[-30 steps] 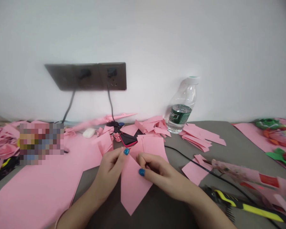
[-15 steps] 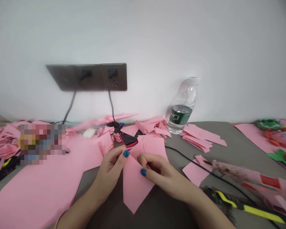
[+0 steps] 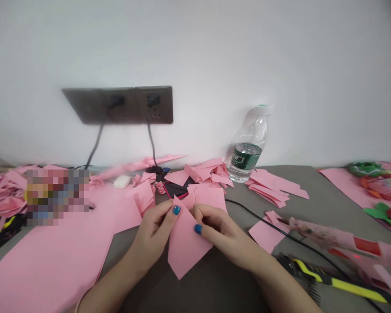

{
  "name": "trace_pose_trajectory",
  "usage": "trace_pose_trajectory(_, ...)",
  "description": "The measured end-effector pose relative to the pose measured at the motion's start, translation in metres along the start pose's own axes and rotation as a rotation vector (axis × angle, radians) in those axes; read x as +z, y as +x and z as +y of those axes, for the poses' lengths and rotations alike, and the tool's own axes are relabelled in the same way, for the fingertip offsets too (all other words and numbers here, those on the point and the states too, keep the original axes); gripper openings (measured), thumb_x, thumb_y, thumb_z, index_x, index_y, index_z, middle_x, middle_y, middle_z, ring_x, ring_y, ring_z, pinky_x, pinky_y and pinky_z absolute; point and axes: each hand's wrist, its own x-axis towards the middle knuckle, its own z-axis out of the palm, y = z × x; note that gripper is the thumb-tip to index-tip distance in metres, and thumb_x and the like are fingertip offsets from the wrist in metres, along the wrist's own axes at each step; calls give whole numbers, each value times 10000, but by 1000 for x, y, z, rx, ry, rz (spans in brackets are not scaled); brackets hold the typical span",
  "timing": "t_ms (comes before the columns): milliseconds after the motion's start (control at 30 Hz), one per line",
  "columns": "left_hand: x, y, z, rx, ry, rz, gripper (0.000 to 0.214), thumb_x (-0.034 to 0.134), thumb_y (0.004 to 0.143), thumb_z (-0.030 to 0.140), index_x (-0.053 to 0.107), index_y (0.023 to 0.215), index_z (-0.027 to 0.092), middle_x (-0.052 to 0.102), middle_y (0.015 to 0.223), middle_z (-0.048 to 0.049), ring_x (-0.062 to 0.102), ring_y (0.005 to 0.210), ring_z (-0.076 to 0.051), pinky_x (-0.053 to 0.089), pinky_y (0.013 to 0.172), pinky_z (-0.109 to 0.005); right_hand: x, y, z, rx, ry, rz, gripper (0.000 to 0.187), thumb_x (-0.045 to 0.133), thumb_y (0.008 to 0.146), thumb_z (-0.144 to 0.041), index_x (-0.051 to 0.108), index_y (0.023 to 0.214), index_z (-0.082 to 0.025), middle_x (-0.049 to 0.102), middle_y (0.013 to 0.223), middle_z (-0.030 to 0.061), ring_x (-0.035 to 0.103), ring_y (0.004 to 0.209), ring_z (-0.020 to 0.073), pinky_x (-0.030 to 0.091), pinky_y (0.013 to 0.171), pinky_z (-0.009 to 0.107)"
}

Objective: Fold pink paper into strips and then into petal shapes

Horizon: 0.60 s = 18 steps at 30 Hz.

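Observation:
Both my hands pinch one folded pink paper piece (image 3: 185,245) just above the grey table (image 3: 319,204). My left hand (image 3: 154,232) grips its left edge, thumb on top with a blue nail. My right hand (image 3: 220,232) holds the right edge, fingers curled. The paper's pointed lower corner hangs toward me. A sharp upper tip rises between my thumbs.
Pink paper sheets (image 3: 52,256) lie at the left, folded pink pieces (image 3: 273,184) at the back. A water bottle (image 3: 249,148) stands by the wall. A black cable (image 3: 280,232) crosses the table. A yellow-black tool (image 3: 339,282) lies at the right, a wall socket panel (image 3: 124,104) behind.
The paper has been lifted and turned slightly; its lower point sits higher and a sharp tip now shows between my thumbs. Both hands moved a little away from me.

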Motion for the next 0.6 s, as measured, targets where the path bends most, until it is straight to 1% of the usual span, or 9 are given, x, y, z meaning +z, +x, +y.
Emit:
trace_pose_trajectory(167,0,-2,-3,-64,-90,-44,361,411,1020,418,412,719,219,375,684,46,342,620,-136,313,547,-237,-1,-1,3,-19,-4,52,286,545,929,-305,374,712,-230,339,718,-49,294,644,142,237,577,286)
trace_pose_trajectory(267,0,-1,-2,-37,6,-64,360,443,1006,400,389,699,221,350,671,49,334,616,-138,296,549,-246,-1,-1,5,-65,-20,122,275,530,939,-287,387,712,-226,354,725,-44,305,650,144,239,586,288)
trace_pose_trajectory(400,0,1,-1,-11,98,-23,369,444,997,373,329,676,231,290,656,55,294,589,-136,267,528,-253,-1,1,6,-72,-46,163,267,530,938,-283,403,710,-224,356,714,-45,316,641,143,243,583,285)
trace_pose_trajectory(500,1,2,-2,-36,83,-19,372,441,992,417,348,683,233,321,669,46,336,609,-146,301,548,-255,-2,3,7,-91,-47,208,286,543,931,-311,402,697,-225,355,697,-46,310,618,139,242,566,279)
trace_pose_trajectory(600,2,1,-2,-57,72,-67,405,425,993,454,343,666,231,355,673,33,368,631,-156,328,574,-262,-3,3,8,-123,-16,272,310,562,924,-356,403,691,-228,355,672,-51,307,593,134,244,545,270)
